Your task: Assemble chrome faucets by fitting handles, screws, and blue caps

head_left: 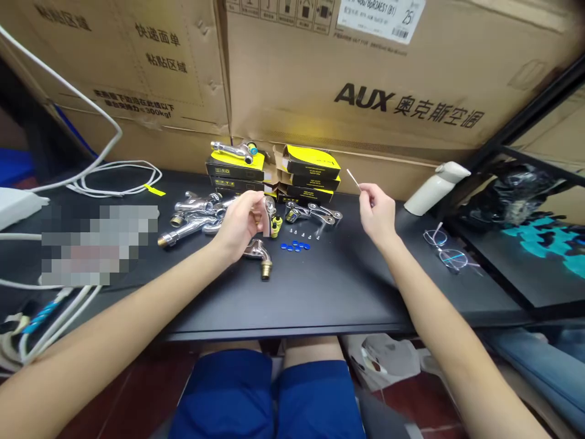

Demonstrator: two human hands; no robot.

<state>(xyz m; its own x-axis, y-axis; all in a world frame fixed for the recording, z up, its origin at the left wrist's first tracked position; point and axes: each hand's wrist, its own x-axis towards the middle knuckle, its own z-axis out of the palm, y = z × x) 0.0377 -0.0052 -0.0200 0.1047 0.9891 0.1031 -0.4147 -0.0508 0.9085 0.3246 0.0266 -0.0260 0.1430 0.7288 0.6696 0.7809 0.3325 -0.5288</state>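
My left hand (240, 225) is shut on a chrome tap (269, 210), partly hidden by my fingers. My right hand (377, 213) pinches a thin white stick (353, 180) in the air above the black table (347, 286). Just below my left hand lies a chrome tap with a brass threaded end (259, 259). Further left, several chrome taps (192, 219) lie in a heap. Between my hands are a chrome tap (313, 213), small blue discs (295, 246), tiny screws (304, 236) and a yellow-and-brass fitting (275, 225).
Black-and-yellow boxes (311, 177) are stacked at the table's back, one carrying a chrome tap (233, 149). Large cardboard cartons (356, 79) stand behind. Eyeglasses (450, 256) and a white bottle (434, 189) lie right; white cables (114, 180) lie left.
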